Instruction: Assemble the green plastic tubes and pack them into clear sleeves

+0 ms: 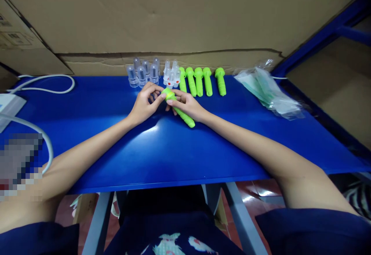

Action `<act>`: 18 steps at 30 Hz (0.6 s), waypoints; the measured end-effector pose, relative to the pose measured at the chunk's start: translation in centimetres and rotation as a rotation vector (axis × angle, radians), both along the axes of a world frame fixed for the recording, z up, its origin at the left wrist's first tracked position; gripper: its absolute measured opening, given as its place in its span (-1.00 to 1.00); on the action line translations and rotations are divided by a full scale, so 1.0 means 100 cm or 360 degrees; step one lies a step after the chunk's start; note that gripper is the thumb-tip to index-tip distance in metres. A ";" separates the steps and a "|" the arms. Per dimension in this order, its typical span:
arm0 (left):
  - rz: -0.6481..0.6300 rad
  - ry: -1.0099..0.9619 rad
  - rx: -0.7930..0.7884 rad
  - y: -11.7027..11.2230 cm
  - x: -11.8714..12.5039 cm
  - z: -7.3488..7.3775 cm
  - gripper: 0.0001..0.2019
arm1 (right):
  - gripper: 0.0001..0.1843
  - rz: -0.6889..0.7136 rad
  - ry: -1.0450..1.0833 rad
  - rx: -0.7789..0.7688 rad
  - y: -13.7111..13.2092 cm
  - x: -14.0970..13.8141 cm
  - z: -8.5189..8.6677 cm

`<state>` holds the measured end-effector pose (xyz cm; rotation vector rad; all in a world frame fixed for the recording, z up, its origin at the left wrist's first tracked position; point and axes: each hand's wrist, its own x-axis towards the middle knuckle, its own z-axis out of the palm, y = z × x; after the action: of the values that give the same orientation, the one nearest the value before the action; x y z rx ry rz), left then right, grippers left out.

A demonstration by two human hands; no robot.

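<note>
My left grip point(148, 101) is pinched on the head of a lime-green, torch-shaped plastic piece point(184, 117); my right grip point(187, 104) is closed about its neck. Over the glossy blue tabletop point(139, 162), its long axis slants from the left fingertips toward me and rightward.

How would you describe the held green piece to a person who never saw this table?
On the blue table, before the cardboard wall, the left hand and right hand are close together. They hold a slanting, torch-shaped green piece. It alone is held: the other green pieces lie in a row behind.
</note>
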<state>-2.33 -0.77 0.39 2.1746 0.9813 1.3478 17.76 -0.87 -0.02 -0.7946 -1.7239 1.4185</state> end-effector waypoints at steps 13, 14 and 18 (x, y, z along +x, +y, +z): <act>0.0178 -0.0125 0.0107 0.002 0.000 -0.002 -0.56 | -0.40 0.0040 0.0001 0.0001 0.001 -0.003 -0.003; 0.0173 -0.0131 0.0095 0.002 0.000 -0.002 -0.57 | -0.41 0.0044 0.0000 0.0010 0.000 -0.003 -0.002; 0.0128 -0.0099 0.0085 0.002 0.001 -0.002 -0.57 | -0.46 0.0035 -0.0042 0.0070 -0.002 -0.002 0.002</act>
<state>-2.27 -0.59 0.23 2.1385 1.0305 1.4858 17.57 -1.10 0.14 -0.7757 -1.7832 1.3854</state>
